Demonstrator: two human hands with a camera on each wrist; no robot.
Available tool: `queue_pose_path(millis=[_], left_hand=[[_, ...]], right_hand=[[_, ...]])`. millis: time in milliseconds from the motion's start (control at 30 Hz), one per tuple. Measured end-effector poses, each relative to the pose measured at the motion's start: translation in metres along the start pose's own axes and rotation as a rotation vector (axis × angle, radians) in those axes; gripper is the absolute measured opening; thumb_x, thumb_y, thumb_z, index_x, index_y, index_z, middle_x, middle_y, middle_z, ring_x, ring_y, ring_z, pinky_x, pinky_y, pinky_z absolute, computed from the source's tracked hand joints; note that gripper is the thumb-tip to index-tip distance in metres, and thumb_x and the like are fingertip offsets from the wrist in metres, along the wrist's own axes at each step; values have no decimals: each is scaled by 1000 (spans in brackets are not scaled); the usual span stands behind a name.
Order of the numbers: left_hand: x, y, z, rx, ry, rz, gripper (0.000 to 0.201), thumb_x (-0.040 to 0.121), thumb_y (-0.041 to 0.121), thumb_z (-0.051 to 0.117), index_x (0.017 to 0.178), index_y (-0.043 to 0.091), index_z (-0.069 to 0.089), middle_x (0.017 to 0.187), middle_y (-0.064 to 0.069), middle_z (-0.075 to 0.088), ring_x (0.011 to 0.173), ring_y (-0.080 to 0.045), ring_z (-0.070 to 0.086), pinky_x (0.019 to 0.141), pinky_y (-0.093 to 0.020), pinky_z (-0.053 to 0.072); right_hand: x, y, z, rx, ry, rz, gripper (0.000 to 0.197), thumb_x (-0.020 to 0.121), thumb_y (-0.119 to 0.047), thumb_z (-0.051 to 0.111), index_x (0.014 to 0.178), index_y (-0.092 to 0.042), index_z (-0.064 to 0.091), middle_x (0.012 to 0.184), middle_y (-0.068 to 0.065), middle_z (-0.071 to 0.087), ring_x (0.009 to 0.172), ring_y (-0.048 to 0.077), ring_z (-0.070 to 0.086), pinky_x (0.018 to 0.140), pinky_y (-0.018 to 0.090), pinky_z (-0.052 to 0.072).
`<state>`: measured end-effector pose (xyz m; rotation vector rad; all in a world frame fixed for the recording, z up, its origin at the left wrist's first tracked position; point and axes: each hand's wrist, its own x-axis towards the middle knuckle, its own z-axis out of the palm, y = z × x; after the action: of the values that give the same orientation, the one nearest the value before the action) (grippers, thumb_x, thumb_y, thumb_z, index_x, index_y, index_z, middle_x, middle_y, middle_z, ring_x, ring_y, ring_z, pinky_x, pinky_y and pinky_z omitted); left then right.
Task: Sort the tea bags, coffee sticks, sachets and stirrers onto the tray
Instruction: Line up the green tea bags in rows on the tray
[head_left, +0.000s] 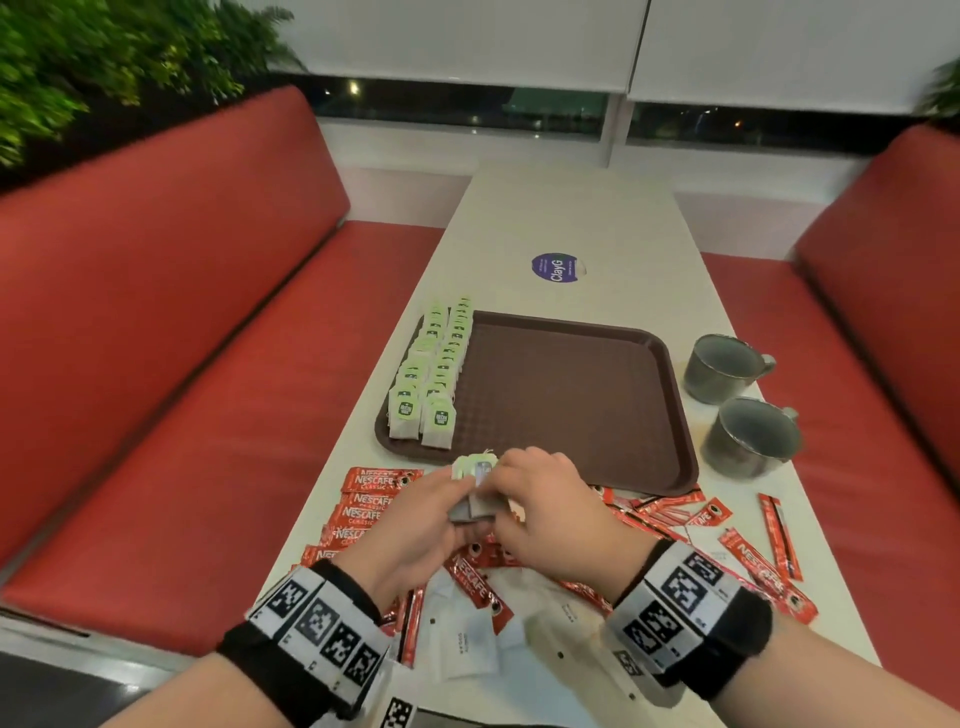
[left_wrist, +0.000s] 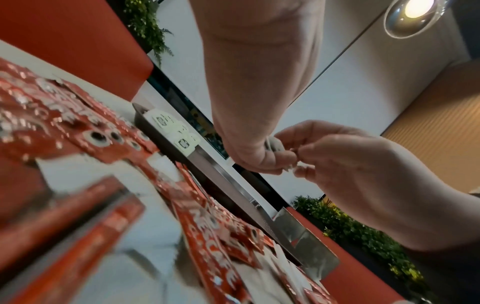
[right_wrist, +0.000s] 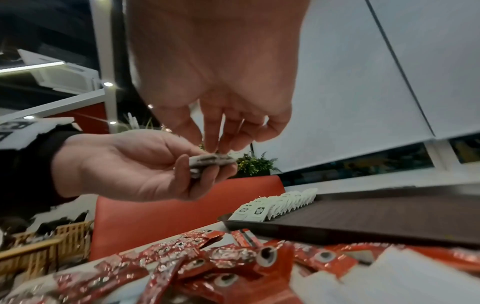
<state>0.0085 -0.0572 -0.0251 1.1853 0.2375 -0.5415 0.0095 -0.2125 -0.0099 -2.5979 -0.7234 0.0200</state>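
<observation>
Above the table's near part, my left hand (head_left: 457, 506) grips a small stack of tea bags (head_left: 475, 486) with pale green tags, thumb on top and fingers beneath. My right hand (head_left: 501, 491) pinches the top of that stack (right_wrist: 210, 161) with its fingertips (right_wrist: 215, 147). Behind the hands lies the brown tray (head_left: 571, 395). Two rows of tea bags (head_left: 431, 374) stand along its left side; the rest of it is bare. Red coffee sticks (head_left: 369, 501) and white sachets (head_left: 467, 642) lie loose on the table under and around both hands.
Two grey cups (head_left: 724, 369) (head_left: 753, 439) stand on the table right of the tray. A purple round sticker (head_left: 556, 267) lies beyond it. Red benches flank the narrow white table (head_left: 561, 218). A wicker basket (right_wrist: 46, 242) sits low at the left in the right wrist view.
</observation>
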Motion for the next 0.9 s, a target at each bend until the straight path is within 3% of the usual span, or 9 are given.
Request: queue_pose_path(millis=[67,133,200,267,367,433,533,667,900], left_hand=[[2,7,-11,51,20,30,26,101,11,41,118,4,58,104,-13,68,83,-17,64,68,-28,52],[4,16,-19,86,27,64,25,101,11,41,119,9,58,108,-13,68,83,-16,64,65,-26,52],[6,23,-27,122,42,91,25,100,11,42,119,12,58,112,-12,68,83,-16,63,64,-24,53],[8,30,-37,169,68,124,23,100,11,43,116,16,59,111,-6,69,84,-14,64,64,-24,53],[12,40,-55,206,96,164,22,101,14,42,113,19,60,109,-2,71,87,-14,66,63,-24,52],[14,45,-70,169,147,163,22,102,14,39,113,16,58,107,-8,71,82,-15,66,62,-25,52],[17,49,-96,101,244,149,18,103,14,36,108,16,53,106,-16,66,88,-23,66,68,-30,51],[20,51,-127,119,320,129,15,103,14,37,106,18,51,107,-13,66,98,-26,64,67,-30,53],[20,53,-154,335,337,150,15,100,17,44,103,20,59,100,3,71,89,-12,62,69,-27,44]], right_hand=[[13,-1,-1,240,106,203,26,83,-29,55,108,-23,61,98,-9,56,90,7,52,79,25,42],[29,-2,-1,381,83,374,22,83,-29,66,105,-24,62,94,-10,59,80,2,53,71,16,40],[45,-4,3,476,19,437,10,81,-25,72,88,-24,64,78,-11,63,66,-1,54,60,12,39],[59,-8,9,542,26,462,14,79,-19,74,73,-23,62,64,-11,59,54,-3,49,53,10,37],[79,-14,19,658,50,518,20,77,-13,75,66,-18,59,59,-9,55,51,1,46,50,12,37],[94,-15,25,725,67,560,19,78,-11,75,68,-15,59,61,-5,54,52,4,46,51,15,39],[118,-13,37,687,84,621,18,79,-11,73,71,-13,57,60,-4,51,52,6,45,47,13,38],[148,-9,56,573,55,655,21,80,-7,70,67,-12,55,65,3,57,63,15,55,62,27,48],[180,-7,75,336,-52,695,27,80,-8,67,63,-17,49,75,4,62,73,19,60,67,27,51]])
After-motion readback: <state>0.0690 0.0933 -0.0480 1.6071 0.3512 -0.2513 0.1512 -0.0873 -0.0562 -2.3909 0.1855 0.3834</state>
